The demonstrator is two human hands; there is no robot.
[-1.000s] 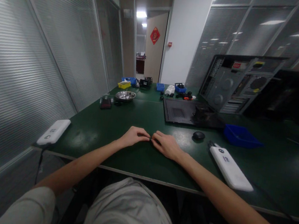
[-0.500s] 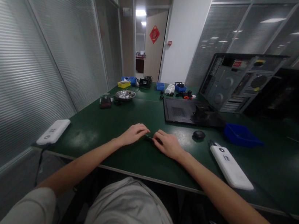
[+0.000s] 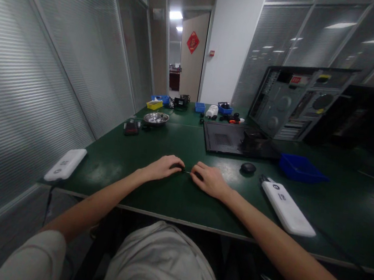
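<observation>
Just above the green table (image 3: 152, 195), my left hand (image 3: 166, 167) is closed, its thumb and fingers round a small dark object (image 3: 178, 166) that I cannot make out. My right hand (image 3: 206, 178) faces it from the right, fingers curled together on a small dark thing (image 3: 199, 175), mostly hidden by the fingers. A thin light shaft (image 3: 187, 172) spans the short gap between the hands. To the right of my right hand lies a black rounded object (image 3: 248, 168).
A white power bank (image 3: 288, 209) lies right, another (image 3: 65, 164) left. Beyond are a black panel (image 3: 223, 140), a blue tray (image 3: 300, 168), an open computer case (image 3: 291, 103), a metal bowl (image 3: 156, 118) and a yellow tray (image 3: 154, 105).
My left hand has shifted slightly left, and a dark object now shows under its fingers. The light shaft between the hands is more exposed. My right hand has barely moved.
</observation>
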